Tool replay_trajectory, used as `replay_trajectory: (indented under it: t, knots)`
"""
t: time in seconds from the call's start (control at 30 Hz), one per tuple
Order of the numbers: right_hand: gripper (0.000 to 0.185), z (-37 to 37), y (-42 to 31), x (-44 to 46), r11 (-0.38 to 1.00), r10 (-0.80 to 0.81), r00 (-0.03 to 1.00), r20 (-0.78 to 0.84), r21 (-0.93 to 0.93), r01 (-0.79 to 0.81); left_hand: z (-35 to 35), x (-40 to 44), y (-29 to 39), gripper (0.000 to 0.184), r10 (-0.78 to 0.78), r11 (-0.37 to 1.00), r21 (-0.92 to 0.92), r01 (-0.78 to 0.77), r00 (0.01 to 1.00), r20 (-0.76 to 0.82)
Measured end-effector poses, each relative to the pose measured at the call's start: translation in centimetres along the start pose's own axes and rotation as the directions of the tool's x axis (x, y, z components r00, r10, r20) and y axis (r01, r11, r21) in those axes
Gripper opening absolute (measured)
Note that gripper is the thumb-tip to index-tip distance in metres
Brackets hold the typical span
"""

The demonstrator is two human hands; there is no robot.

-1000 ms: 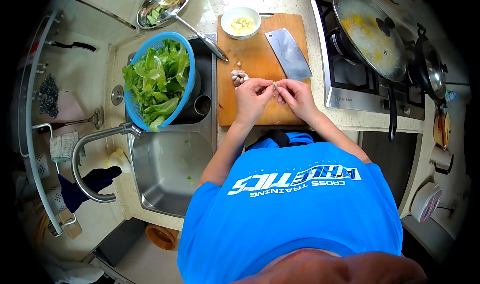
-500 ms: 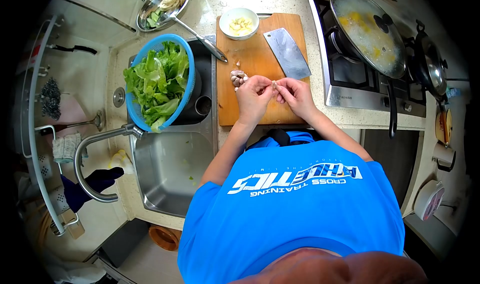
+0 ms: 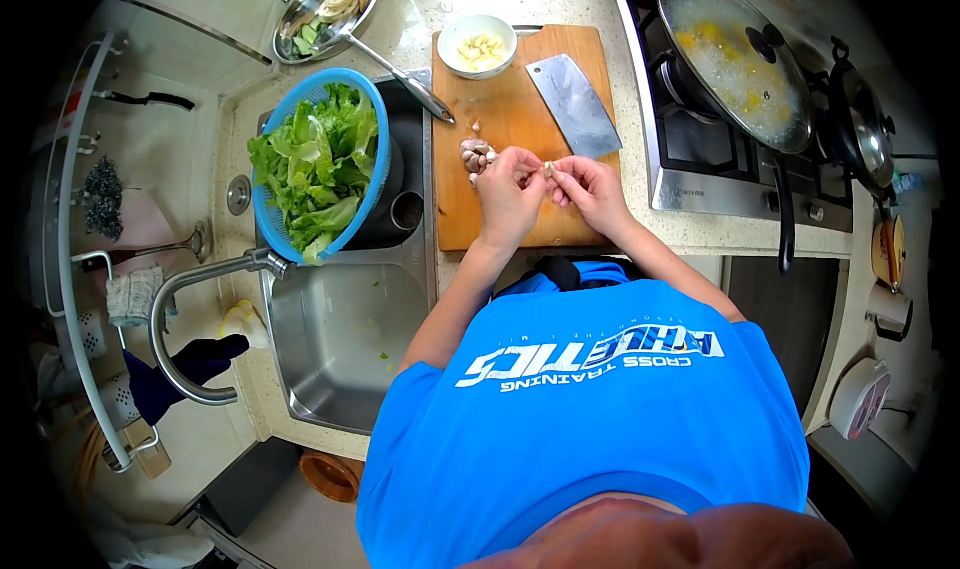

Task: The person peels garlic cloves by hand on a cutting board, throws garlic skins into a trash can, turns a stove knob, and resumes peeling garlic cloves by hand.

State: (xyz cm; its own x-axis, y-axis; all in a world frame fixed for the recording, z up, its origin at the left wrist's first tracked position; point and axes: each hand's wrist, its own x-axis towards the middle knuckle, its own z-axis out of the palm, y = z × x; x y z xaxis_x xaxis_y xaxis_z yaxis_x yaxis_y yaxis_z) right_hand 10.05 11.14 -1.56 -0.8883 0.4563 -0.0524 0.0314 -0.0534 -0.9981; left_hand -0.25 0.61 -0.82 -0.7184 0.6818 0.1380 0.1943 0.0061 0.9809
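**Garlic Clove (image 3: 548,170), Closely Held**

A person (image 3: 680,277) in a blue shirt (image 3: 640,419) pinches the clove between the narrowed fingertips of left hand (image 3: 508,194) and right hand (image 3: 594,197) above a wooden cutting board (image 3: 500,109). Unpeeled cloves (image 3: 474,154) lie just beside the left hand; a cleaver (image 3: 575,107) lies beyond the right, near a white bowl (image 3: 447,54) of pale pieces (image 3: 482,51).

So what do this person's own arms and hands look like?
Both the left hand and the right hand are bare and ungloved, and nothing shows worn on the wrists. The forearms are uncovered. The short sleeves are bright blue, part of a T-shirt with mostly white lettering across the front.
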Motion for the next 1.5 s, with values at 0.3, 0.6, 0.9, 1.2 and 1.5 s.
replay_trajectory:
  t: [0.3,0.6,0.9,1.2,1.5]
  knots:
    - [0.016,-0.4,-1.4,0.6,0.966,0.111,0.993,0.043,0.231,-0.118,0.1,-0.2,1.0,0.013,0.136,0.97,0.21,-0.123,0.989,-0.051]
    - [0.013,-0.5,-0.7,0.9,0.992,0.052,0.998,0.022,0.111,-0.054,0.2,-0.2,0.4,0.012,0.094,0.99,0.108,-0.091,0.995,-0.023]
    - [0.011,-0.3,-1.0,0.6,0.965,0.051,0.998,0.042,0.254,-0.06,-1.0,0.2,-0.6,0.013,-0.302,0.796,-0.487,0.36,0.933,0.195]
    - [0.01,-0.2,-1.7,0.4,0.993,-0.086,0.996,-0.005,-0.086,0.085,-1.1,0.0,0.1,0.011,0.151,0.963,0.213,-0.165,0.985,0.078]
    - [0.007,-0.6,-2.5,0.3,0.929,-0.148,0.989,-0.002,-0.342,0.139,-0.5,-0.4,-1.3,0.01,0.001,0.992,0.122,-0.024,0.984,0.178]
